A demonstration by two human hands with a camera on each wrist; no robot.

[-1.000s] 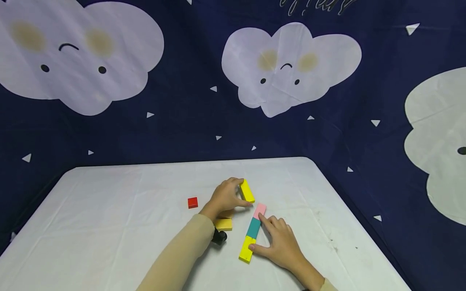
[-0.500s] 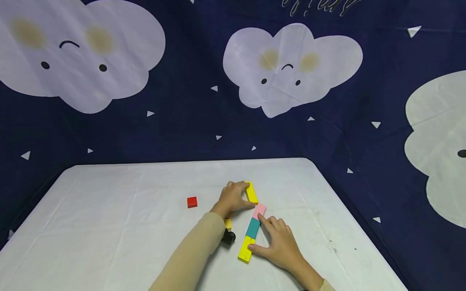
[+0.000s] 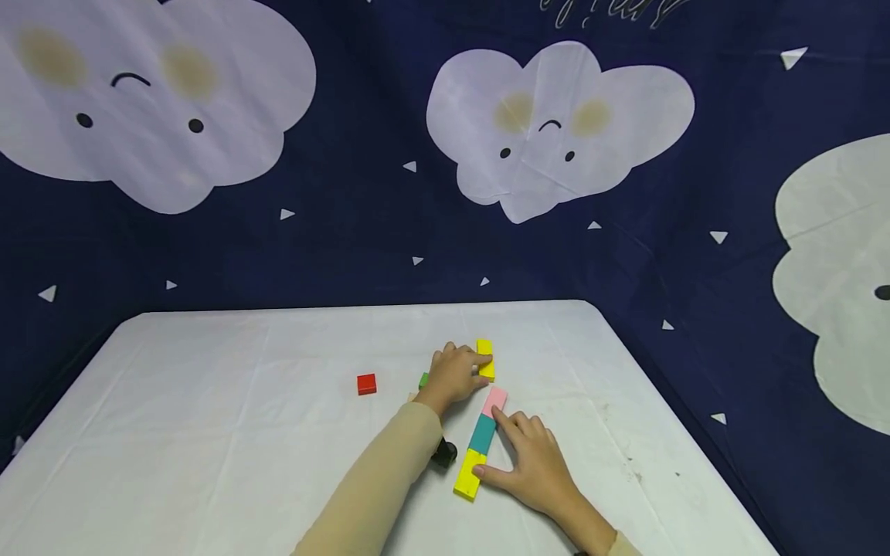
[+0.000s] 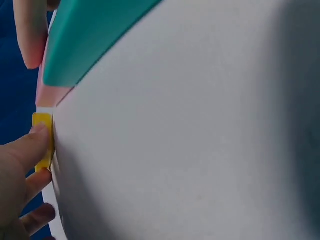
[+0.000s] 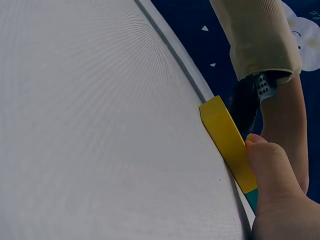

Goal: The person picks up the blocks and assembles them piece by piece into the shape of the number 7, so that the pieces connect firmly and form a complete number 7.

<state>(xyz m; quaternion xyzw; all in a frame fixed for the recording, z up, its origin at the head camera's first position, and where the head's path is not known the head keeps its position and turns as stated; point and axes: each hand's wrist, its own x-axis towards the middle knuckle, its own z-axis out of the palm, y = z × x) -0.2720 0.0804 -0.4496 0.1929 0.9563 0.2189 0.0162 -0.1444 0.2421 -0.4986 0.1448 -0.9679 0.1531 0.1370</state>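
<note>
Yellow block (image 3: pixel 487 371) is pinched by left hand (image 3: pixel 452 377), apparently for alignment at 12 o'clock of row (image 3: pixel 482 434), right hand (image 3: pixel 534 463) spread, gap-closing likely required.

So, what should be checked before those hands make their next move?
1. Left hand touching the far yellow block: ok.
2. Right hand touching the near yellow block and pink block: ok.
3. Teal block meeting both pink and near yellow: ok.
4. Far yellow block meeting the pink block: not ok, a gap shows.
5. Far yellow block in line with the row: not ok, it sits at another angle.
6. Green block's full shape: cannot tell, left hand hides most.
</note>
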